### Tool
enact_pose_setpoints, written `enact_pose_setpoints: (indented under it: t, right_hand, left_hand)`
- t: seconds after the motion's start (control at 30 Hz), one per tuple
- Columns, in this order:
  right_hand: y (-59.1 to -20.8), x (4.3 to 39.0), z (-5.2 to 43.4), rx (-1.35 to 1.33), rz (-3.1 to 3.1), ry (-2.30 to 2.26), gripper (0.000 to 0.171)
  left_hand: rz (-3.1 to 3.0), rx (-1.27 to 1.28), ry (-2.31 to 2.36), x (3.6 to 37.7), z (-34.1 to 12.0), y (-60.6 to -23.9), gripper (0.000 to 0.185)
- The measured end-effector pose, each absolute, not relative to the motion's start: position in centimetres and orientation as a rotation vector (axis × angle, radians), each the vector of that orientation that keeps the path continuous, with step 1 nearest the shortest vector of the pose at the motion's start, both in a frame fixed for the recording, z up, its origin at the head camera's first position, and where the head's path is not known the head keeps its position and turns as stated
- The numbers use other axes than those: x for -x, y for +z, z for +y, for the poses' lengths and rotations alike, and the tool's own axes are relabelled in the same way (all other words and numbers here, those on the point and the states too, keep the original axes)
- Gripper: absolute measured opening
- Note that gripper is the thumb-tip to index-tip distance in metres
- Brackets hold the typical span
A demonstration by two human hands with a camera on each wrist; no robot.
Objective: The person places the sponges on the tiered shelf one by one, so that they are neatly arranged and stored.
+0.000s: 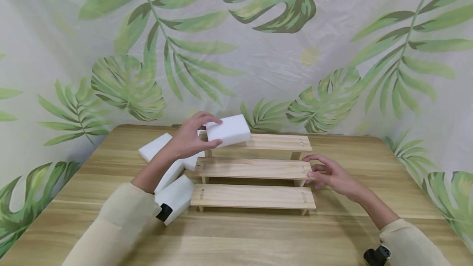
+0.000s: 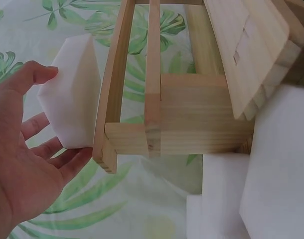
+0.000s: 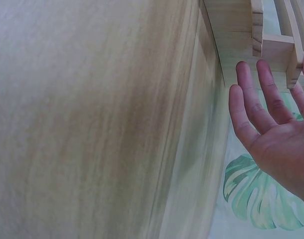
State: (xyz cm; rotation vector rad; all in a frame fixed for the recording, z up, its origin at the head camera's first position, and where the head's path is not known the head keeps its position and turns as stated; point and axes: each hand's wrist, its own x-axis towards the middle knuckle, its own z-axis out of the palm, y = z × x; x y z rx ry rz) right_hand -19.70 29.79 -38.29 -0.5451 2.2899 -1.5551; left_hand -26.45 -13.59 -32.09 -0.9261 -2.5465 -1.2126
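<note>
My left hand (image 1: 186, 141) pinches a white sponge block (image 1: 228, 131) onto the stepped rack's (image 1: 255, 168) top tier at frame centre, right hand (image 1: 330, 174), fingers spread, steadying its end; next, release squarely.

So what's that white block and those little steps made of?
The white block in the left hand looks like soft foam, maybe sponge: matte, plain white, with slightly rounded edges. The steps look like bare, pale wood, probably pine: grain lines and slotted joints show, with no paint or shine.
</note>
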Motion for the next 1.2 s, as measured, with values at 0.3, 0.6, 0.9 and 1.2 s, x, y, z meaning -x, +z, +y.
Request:
enact_pose_setpoints:
  t: [0.3, 0.6, 0.9, 1.2]
  right_hand:
    - [-38.4, 19.8, 29.8, 0.556, 2.305, -1.56, 0.05]
    - [-38.6, 19.8, 29.8, 0.537, 2.343, -1.543, 0.049]
    - [-38.6, 19.8, 29.8, 0.555, 2.334, -1.548, 0.049]
    - [-38.6, 20.0, 29.9, 0.57, 2.323, -1.56, 0.048]
  left_hand:
    - [-2.547, 0.96, -1.241, 26.7, -12.0, -32.3, 0.043]
    - [-2.531, 1.014, -1.229, 26.5, -10.4, -32.2, 0.042]
    - [-2.473, 1.031, -1.267, 26.6, -8.9, -32.1, 0.04]
    - [-2.473, 1.063, -1.286, 26.9, -7.9, -32.3, 0.041]
